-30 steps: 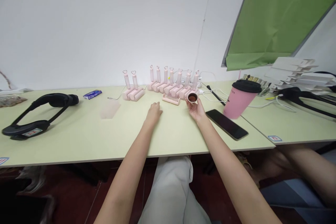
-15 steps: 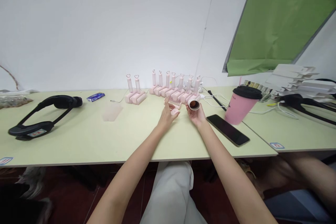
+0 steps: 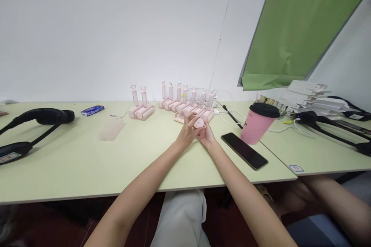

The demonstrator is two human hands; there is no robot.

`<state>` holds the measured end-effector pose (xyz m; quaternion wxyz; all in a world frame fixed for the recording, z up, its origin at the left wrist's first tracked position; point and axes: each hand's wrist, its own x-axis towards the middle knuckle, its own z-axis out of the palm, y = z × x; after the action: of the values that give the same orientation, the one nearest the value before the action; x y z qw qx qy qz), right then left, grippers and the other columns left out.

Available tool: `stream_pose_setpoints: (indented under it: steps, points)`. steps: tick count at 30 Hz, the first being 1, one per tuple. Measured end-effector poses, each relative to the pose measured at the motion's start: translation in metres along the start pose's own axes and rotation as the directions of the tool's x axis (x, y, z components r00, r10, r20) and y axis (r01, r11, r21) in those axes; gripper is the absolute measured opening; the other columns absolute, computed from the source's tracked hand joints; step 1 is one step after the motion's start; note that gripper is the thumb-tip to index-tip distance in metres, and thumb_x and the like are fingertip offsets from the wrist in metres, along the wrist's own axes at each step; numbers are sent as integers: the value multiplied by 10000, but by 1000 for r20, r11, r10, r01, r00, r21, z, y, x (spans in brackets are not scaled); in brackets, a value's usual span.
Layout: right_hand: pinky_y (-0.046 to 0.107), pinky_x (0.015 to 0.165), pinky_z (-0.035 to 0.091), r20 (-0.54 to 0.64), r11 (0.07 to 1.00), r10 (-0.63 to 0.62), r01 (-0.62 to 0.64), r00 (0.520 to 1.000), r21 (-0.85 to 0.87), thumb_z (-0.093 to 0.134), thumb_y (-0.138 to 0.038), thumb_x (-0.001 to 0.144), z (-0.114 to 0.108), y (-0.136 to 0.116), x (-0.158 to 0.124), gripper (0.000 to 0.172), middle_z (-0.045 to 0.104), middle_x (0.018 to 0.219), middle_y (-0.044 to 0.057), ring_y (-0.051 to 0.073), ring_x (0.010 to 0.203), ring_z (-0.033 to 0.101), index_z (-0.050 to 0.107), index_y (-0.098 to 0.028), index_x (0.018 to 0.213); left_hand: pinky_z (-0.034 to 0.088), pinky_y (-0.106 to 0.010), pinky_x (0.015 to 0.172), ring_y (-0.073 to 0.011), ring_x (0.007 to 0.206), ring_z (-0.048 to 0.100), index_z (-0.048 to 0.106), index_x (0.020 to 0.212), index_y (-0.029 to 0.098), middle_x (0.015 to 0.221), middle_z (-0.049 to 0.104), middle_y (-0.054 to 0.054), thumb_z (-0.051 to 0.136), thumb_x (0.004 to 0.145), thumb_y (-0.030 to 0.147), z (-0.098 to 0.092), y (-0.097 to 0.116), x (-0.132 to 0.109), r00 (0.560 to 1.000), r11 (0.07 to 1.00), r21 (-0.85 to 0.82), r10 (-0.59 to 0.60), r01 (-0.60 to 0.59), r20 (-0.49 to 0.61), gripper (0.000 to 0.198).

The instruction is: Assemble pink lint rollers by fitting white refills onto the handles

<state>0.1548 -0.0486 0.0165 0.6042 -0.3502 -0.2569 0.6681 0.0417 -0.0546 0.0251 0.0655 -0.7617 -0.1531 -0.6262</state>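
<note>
My left hand (image 3: 186, 134) has its fingers closed around the edge of a round pink cap (image 3: 198, 123) with a small mark on its face. My right hand (image 3: 206, 136) is wrapped round a pink cylinder at the cap's right and underside. The cap covers the cylinder's near end, but how firmly it sits cannot be seen. Right behind my fingers lies a pink flat piece (image 3: 178, 118), partly hidden. Beyond it stands a row of pink cylinder-shaped devices (image 3: 182, 107) with upright pale tubes topped by heart-shaped loops. Two similar devices (image 3: 141, 111) stand apart to the left.
A dark phone (image 3: 244, 150) and a lidded pink cup (image 3: 257, 125) are to my right. White cables (image 3: 232, 117) run behind them, near stacked white boxes (image 3: 307, 98). Left are a black headset (image 3: 43, 117), a blue packet (image 3: 92, 110) and a translucent sheet (image 3: 112, 129). Another person's leg (image 3: 333, 200) shows lower right.
My hands have come together. The cylinder's open end, which faced me in my right hand, is now covered by the cap from my left hand. The view has shifted slightly right.
</note>
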Motion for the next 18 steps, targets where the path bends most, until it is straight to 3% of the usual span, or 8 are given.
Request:
stream_pose_setpoints:
  steps: [9,18]
  points:
    - [208,473,479,109,1000,-9,12,994,-25,428,-404,833,5,-3,-7,255,645,655,23,113,553,593,586,-205,810,461,-395,860,-208,1111,460,203,1274,297,1221,327,-122,583,781,261,-8,5,8,986,1000,9,18,-16,-166,623]
    - [180,344,393,146,999,-23,19,989,26,439,-402,823,5,-2,-6,263,643,648,41,92,441,521,574,-180,784,464,-393,863,-199,1091,472,304,1239,280,1135,413,-92,569,792,228,-16,7,11,994,998,57,-11,18,-110,523]
